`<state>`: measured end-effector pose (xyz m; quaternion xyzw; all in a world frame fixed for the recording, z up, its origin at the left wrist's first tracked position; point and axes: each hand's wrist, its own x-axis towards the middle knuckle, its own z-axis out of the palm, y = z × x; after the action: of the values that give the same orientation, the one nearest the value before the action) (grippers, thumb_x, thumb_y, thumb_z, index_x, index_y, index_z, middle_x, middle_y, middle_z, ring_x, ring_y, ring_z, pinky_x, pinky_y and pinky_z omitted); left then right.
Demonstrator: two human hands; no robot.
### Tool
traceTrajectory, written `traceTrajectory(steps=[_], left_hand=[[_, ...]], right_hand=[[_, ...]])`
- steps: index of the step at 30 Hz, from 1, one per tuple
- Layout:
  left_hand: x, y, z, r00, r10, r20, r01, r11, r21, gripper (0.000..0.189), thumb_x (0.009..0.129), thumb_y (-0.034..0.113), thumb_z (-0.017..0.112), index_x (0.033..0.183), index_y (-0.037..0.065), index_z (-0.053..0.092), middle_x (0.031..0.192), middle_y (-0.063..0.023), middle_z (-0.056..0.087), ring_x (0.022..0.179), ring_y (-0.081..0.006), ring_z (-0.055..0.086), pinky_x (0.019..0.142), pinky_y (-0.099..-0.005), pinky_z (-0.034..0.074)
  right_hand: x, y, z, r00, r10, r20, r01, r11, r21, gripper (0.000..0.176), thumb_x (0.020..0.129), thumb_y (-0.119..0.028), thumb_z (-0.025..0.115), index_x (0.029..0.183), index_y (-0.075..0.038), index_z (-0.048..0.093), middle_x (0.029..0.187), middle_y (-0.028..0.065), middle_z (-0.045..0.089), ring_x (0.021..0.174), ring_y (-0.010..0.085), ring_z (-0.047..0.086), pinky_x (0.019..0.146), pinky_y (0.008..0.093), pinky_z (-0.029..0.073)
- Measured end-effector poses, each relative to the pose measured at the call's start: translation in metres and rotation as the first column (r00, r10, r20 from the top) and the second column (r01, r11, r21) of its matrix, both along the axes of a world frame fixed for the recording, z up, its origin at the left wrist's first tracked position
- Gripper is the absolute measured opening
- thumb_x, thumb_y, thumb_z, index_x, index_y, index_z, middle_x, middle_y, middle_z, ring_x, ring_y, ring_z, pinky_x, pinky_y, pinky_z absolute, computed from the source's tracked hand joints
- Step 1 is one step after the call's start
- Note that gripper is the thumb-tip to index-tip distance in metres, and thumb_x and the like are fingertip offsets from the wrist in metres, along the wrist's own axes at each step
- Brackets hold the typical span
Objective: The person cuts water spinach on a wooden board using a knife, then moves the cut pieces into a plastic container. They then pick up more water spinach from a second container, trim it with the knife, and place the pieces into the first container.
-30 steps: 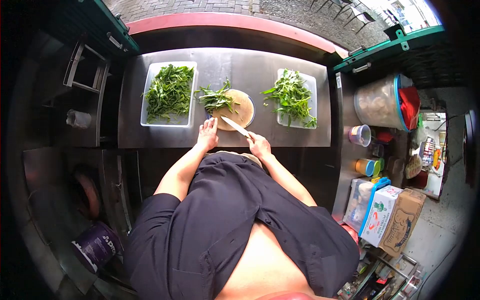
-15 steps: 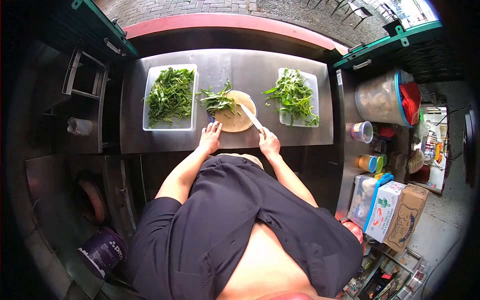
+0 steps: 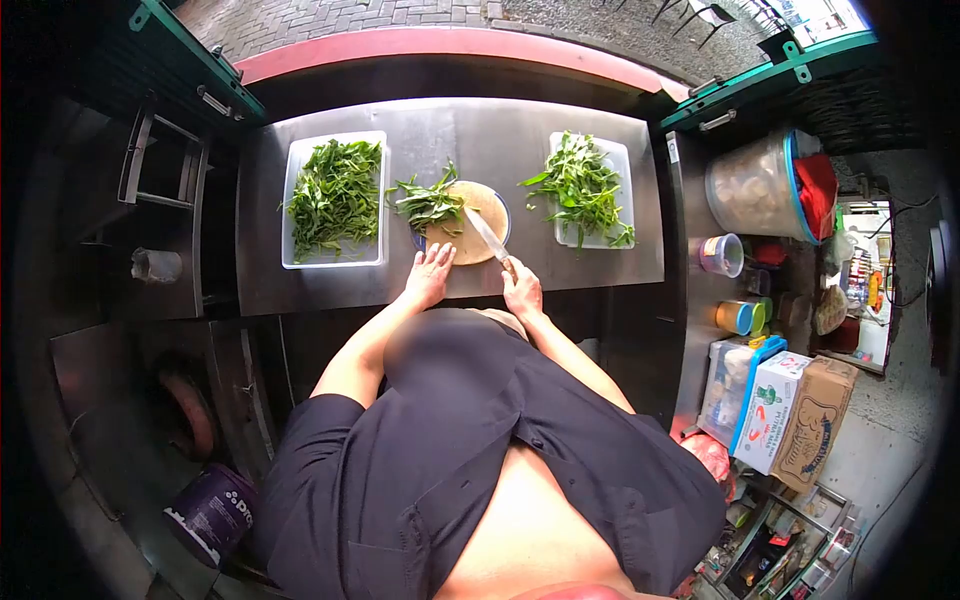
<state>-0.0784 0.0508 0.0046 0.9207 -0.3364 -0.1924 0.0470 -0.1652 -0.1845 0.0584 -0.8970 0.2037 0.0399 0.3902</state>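
A knife [image 3: 486,236] is gripped by its handle in my right hand [image 3: 522,289], its blade lying over a round cutting board [image 3: 480,200]. The blade tip points up and left, close to a bunch of leafy greens [image 3: 428,206] on the board's left side. Flat, with fingers apart, my left hand [image 3: 429,275] rests at the near left edge of the board, below the greens. A white tray [image 3: 384,225] of cut greens [image 3: 335,195] stands to the left. To the right, another white tray [image 3: 626,190] holds longer leafy greens [image 3: 580,185].
The steel table [image 3: 330,290] carries everything. On the right shelf stand a large clear tub [image 3: 750,185], small plastic containers [image 3: 722,256] and cardboard boxes [image 3: 810,425]. A purple bucket [image 3: 212,512] is low on the left. Beyond the table runs a pink ledge [image 3: 450,42].
My right hand and the knife have shifted slightly left and nearer to me, the blade tip moving toward the greens. My left hand stays near the board's edge.
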Motion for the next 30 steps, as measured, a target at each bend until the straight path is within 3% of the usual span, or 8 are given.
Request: traceTrajectory(steps=[2,7,9,11,15,21,26,30], left_hand=[[0.006,-0.007,0.001,0.997,-0.026,-0.076,0.028,0.999,0.023,0.087,0.084,0.014,0.065,0.162,0.010,0.027,0.171,-0.0049,0.022,0.156,-0.0295,0.023,0.122,-0.0541,0.027],[0.017,-0.012,0.010,0.994,0.022,-0.104,-0.019,0.999,0.035,0.090,0.084,0.016,0.067,0.163,0.013,0.026,0.173,-0.0012,0.016,0.158,-0.0293,0.018,0.123,-0.0541,0.026],[0.021,-0.014,0.010,0.994,0.035,-0.101,-0.036,0.999,-0.004,0.089,0.084,0.019,0.068,0.163,0.012,0.027,0.172,-0.0022,0.018,0.157,-0.0306,0.020,0.122,-0.0545,0.027],[0.024,-0.021,0.009,0.990,0.091,-0.112,-0.091,0.996,0.007,0.088,0.084,0.019,0.068,0.162,0.011,0.028,0.172,-0.0028,0.018,0.157,-0.0310,0.020,0.121,-0.0546,0.027],[0.022,-0.026,0.002,0.977,0.200,-0.077,-0.205,0.977,-0.058,0.086,0.085,0.021,0.068,0.161,0.010,0.030,0.171,-0.0044,0.020,0.156,-0.0313,0.021,0.120,-0.0546,0.028],[0.019,-0.024,0.005,0.996,0.077,-0.054,-0.081,0.993,-0.081,0.081,0.086,0.020,0.066,0.159,0.010,0.033,0.170,-0.0044,0.022,0.156,-0.0304,0.020,0.121,-0.0533,0.027],[0.026,-0.026,0.002,0.990,0.115,-0.077,-0.117,0.993,-0.019,0.082,0.086,0.020,0.065,0.160,0.009,0.032,0.171,-0.0065,0.020,0.156,-0.0314,0.020,0.121,-0.0531,0.027],[0.028,-0.025,-0.003,0.987,0.163,0.001,-0.162,0.983,-0.082,0.081,0.087,0.020,0.066,0.159,0.007,0.032,0.170,-0.0079,0.020,0.156,-0.0314,0.020,0.121,-0.0519,0.026]], right_hand=[[0.004,-0.009,-0.006,0.995,-0.097,0.013,0.097,0.995,-0.026,0.041,0.096,-0.021,0.065,0.136,-0.014,0.062,0.113,0.0250,0.070,0.107,0.0445,0.067,0.093,0.0501,0.054],[0.007,-0.018,-0.018,0.992,-0.055,-0.110,0.052,0.998,-0.032,0.042,0.095,-0.022,0.066,0.136,-0.014,0.061,0.113,0.0245,0.070,0.106,0.0444,0.067,0.092,0.0508,0.054],[0.006,-0.011,-0.016,0.990,0.117,-0.073,-0.121,0.992,-0.041,0.042,0.095,-0.019,0.067,0.136,-0.012,0.061,0.111,0.0260,0.070,0.107,0.0440,0.067,0.094,0.0491,0.054],[0.004,-0.002,-0.012,0.980,0.176,-0.093,-0.179,0.983,-0.027,0.042,0.094,-0.018,0.068,0.135,-0.011,0.061,0.108,0.0262,0.069,0.104,0.0442,0.067,0.092,0.0497,0.053],[-0.003,0.007,-0.016,0.993,0.113,-0.022,-0.112,0.993,0.025,0.042,0.095,-0.017,0.067,0.136,-0.011,0.061,0.108,0.0249,0.070,0.105,0.0438,0.067,0.092,0.0493,0.053],[-0.018,-0.002,-0.017,0.997,0.061,-0.044,-0.062,0.998,-0.021,0.042,0.095,-0.019,0.066,0.136,-0.014,0.061,0.104,0.0240,0.069,0.101,0.0442,0.068,0.088,0.0502,0.054],[-0.012,-0.007,-0.007,0.987,0.161,-0.014,-0.162,0.986,-0.050,0.042,0.095,-0.019,0.066,0.136,-0.014,0.061,0.098,0.0211,0.068,0.096,0.0422,0.068,0.085,0.0503,0.054],[-0.012,-0.009,0.000,0.995,0.080,0.067,-0.077,0.996,-0.047,0.041,0.095,-0.019,0.065,0.136,-0.015,0.062,0.103,0.0212,0.068,0.099,0.0426,0.068,0.087,0.0499,0.054]])
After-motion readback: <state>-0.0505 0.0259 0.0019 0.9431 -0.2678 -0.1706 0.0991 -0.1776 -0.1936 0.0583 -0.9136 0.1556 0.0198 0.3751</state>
